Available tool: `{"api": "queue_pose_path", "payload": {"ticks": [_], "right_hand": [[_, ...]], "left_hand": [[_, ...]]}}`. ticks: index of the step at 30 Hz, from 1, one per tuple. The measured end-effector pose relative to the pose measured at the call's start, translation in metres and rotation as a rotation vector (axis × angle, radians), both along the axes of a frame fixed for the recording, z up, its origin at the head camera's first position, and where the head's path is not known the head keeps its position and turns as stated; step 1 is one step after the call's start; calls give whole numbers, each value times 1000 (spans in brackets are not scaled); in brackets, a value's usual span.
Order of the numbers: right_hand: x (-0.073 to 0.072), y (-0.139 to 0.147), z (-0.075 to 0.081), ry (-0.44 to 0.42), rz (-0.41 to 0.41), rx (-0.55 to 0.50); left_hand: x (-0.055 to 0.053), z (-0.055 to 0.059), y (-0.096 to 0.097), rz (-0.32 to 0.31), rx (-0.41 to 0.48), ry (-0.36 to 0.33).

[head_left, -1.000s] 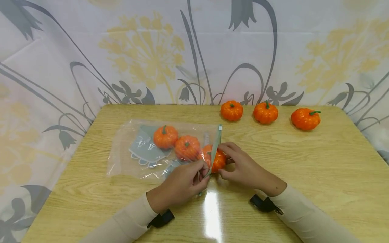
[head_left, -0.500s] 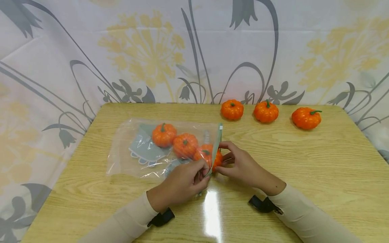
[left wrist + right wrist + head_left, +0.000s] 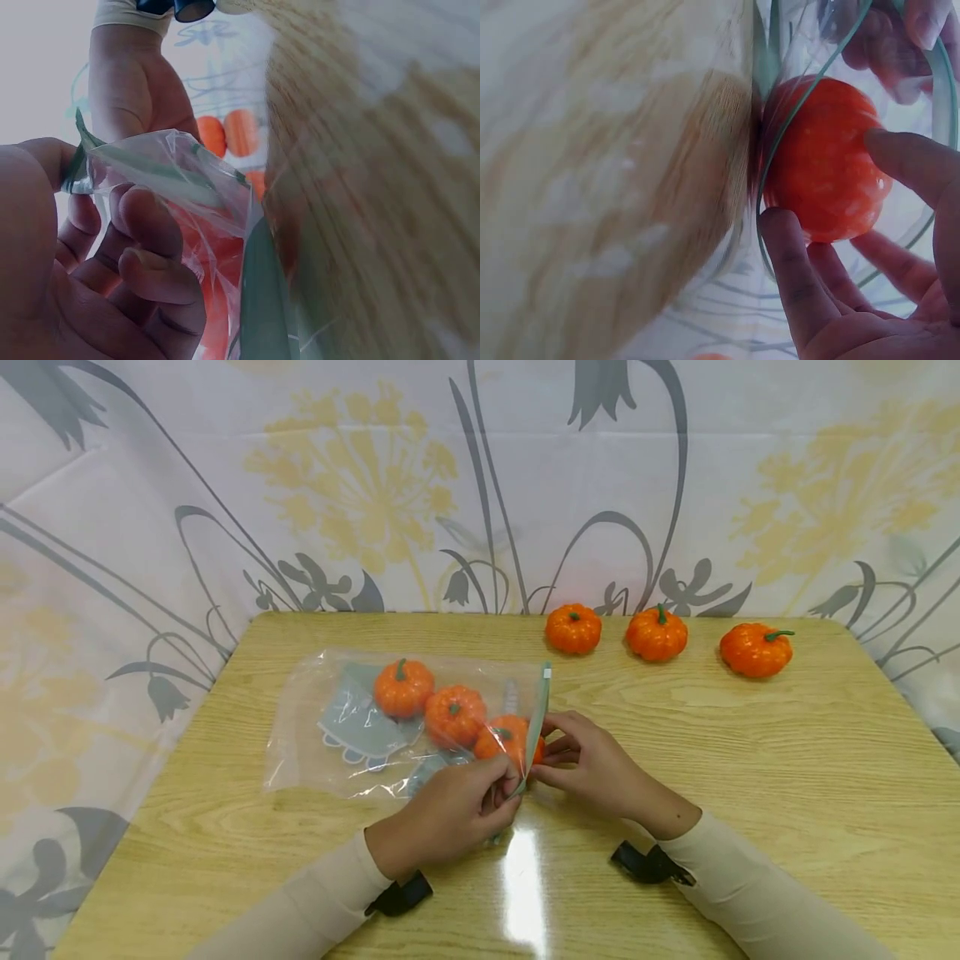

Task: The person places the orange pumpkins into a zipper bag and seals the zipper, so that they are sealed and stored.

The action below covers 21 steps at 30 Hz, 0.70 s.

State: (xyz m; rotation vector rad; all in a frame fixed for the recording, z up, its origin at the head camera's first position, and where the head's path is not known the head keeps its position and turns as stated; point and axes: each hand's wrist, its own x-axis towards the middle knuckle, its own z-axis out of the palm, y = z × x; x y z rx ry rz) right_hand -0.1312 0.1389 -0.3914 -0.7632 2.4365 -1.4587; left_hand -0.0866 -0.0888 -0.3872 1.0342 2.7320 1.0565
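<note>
A clear plastic zip bag (image 3: 296,739) with a green zip edge lies flat, its mouth facing right. My left hand (image 3: 448,814) pinches the near side of the mouth, holding the green edge (image 3: 169,176) up. Inside are a small orange pumpkin (image 3: 402,688) with a green stem and a second pumpkin (image 3: 453,717) beside it. At the mouth sits a third pumpkin (image 3: 501,739), nearly all inside. My right hand (image 3: 600,770) holds this pumpkin (image 3: 829,161), thumb on one side and fingers on the other, its fingertips within the bag opening.
Along the back of the wooden table (image 3: 750,827) stand a pumpkin (image 3: 573,629), another pumpkin (image 3: 656,634) and a third pumpkin (image 3: 755,650) at the right. A patterned curtain (image 3: 480,485) hangs behind the table. Grey-blue printing (image 3: 367,727) covers part of the bag.
My right hand has slid the pumpkin leftward, deeper into the bag. The other bagged pumpkins have shifted slightly left. My left hand keeps its grip on the bag's edge.
</note>
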Motion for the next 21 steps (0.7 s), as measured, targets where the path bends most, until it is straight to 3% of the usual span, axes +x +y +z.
{"api": "queue_pose_path", "payload": {"ticks": [13,21], "right_hand": [[-3,0,-1,-81,-27,-40],[-2,2,-1,-43,-28,15]], "left_hand": [[-1,-1,0,-6,-29,-15],[-1,-1,0,-6,-35,-32]]}}
